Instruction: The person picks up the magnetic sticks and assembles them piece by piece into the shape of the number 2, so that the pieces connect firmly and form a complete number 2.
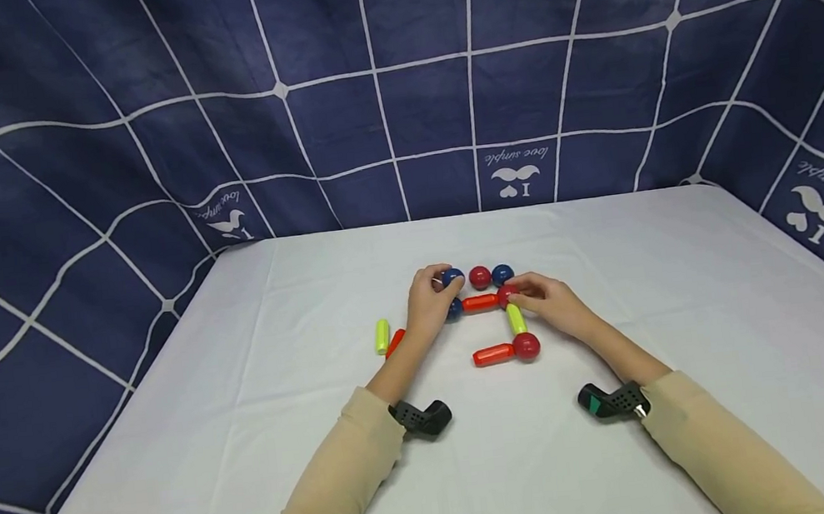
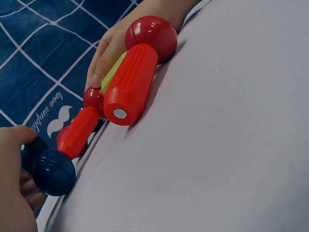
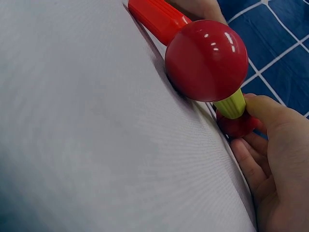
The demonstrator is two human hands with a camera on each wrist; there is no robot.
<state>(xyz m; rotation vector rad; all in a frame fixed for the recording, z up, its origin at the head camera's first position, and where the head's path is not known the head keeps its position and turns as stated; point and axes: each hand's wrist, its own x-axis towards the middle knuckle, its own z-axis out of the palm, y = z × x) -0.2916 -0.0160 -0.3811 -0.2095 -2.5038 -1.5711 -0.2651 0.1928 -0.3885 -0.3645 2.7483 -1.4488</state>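
Nearest, a red ball [image 1: 526, 346] with red rod [image 1: 493, 355] lies just below the right hand [image 1: 554, 306]. Right hand pinches a red ball [image 1: 508, 294] joining yellow-green rod [image 1: 515, 318] and red rod [image 1: 480, 302]. Left hand [image 1: 428, 305] curls round a blue ball [image 1: 452, 277], fingers bent. White worktop [image 1: 691, 328].

sleeves: beige, long, both arms | wrists: black camera mounts, right one with green part | hands [image 1: 428, 301]: bare
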